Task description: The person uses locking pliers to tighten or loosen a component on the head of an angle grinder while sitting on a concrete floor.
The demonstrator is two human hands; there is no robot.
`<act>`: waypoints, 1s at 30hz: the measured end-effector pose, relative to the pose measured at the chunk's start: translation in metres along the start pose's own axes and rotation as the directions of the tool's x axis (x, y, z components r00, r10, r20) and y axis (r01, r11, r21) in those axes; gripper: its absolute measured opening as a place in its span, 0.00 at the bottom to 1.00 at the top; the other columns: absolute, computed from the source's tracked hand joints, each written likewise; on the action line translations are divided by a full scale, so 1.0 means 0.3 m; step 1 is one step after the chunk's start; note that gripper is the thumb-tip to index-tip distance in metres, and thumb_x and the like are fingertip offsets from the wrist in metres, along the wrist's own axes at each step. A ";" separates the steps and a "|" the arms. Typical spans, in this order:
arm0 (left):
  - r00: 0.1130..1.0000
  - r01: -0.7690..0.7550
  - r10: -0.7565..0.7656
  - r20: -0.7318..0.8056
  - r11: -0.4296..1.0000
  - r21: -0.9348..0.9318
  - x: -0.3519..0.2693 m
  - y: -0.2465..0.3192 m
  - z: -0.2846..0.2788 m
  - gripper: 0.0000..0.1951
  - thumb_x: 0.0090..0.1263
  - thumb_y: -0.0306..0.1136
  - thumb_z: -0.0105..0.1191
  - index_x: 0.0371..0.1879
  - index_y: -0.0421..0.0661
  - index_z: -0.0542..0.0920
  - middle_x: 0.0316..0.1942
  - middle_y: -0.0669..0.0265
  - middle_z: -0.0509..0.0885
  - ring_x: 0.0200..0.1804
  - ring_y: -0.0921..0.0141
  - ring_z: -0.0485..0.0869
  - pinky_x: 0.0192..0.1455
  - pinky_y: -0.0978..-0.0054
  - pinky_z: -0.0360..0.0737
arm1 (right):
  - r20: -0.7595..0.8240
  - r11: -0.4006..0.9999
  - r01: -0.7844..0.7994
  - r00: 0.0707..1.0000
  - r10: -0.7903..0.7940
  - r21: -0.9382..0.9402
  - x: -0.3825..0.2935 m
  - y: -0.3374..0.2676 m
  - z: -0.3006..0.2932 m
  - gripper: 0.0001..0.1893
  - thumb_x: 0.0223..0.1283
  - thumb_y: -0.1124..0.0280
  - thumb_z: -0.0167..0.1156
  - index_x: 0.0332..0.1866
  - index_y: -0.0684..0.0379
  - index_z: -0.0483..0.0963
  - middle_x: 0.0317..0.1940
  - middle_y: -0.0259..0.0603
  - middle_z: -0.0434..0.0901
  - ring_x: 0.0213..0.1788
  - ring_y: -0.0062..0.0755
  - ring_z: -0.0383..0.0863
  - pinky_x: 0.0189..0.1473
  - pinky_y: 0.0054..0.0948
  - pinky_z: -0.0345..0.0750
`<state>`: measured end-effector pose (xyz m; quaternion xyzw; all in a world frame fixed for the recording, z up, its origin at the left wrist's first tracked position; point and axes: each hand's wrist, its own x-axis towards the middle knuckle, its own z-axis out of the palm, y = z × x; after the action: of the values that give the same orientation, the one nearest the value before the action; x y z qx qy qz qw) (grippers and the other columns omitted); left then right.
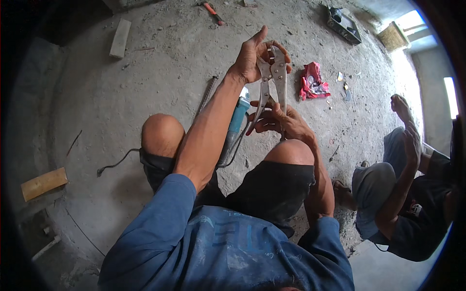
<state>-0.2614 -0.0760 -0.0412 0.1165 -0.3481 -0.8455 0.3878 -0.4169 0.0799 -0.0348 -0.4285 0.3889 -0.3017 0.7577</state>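
A pair of metal locking pliers is held up in front of my knees, jaws pointing away from me, handles spread. My left hand is around the jaw end, its fingers behind the jaws and its thumb sticking up. Lower down, my right hand grips the handles, the thumb on the right one and the fingers reaching behind towards the left one. Below the pliers, a teal angle grinder lies on the floor between my knees, partly covered by my left forearm.
A crumpled red packet lies right of the pliers. Farther off are an orange-handled hammer, a pale block and a black tray. Another person squats close on the right. A wooden board is at far left.
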 end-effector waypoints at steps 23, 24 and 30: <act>0.566 0.825 0.092 -0.820 -0.076 0.561 -0.414 -0.501 -0.218 0.66 0.46 0.56 0.73 0.71 0.20 0.45 0.65 0.31 0.67 0.69 0.45 0.68 0.73 0.57 0.66 | -0.377 0.966 -0.046 0.915 0.142 0.253 -0.064 0.139 -0.117 0.24 0.76 0.54 0.49 0.57 0.68 0.74 0.46 0.54 0.85 0.49 0.46 0.86 0.54 0.43 0.84; 0.572 0.819 0.095 -0.814 -0.032 0.572 -0.418 -0.527 -0.236 0.63 0.46 0.51 0.74 0.70 0.21 0.48 0.65 0.30 0.67 0.68 0.45 0.69 0.71 0.59 0.69 | -0.383 0.967 -0.060 0.911 0.154 0.247 -0.063 0.138 -0.121 0.23 0.76 0.55 0.50 0.56 0.67 0.74 0.46 0.53 0.85 0.49 0.46 0.87 0.54 0.43 0.84; 0.533 0.842 0.113 -0.838 0.025 0.539 -0.409 -0.506 -0.259 0.53 0.46 0.42 0.72 0.68 0.26 0.58 0.61 0.34 0.72 0.63 0.49 0.76 0.65 0.59 0.76 | -0.408 0.969 -0.049 0.901 0.147 0.242 -0.087 0.160 -0.118 0.24 0.75 0.52 0.52 0.53 0.67 0.75 0.45 0.53 0.85 0.48 0.45 0.87 0.53 0.42 0.84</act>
<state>-0.2298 0.0449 -0.2099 0.7398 -0.5628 -0.3664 0.0402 -0.4544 0.1074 -0.0805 -0.2440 0.5279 -0.3908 0.7135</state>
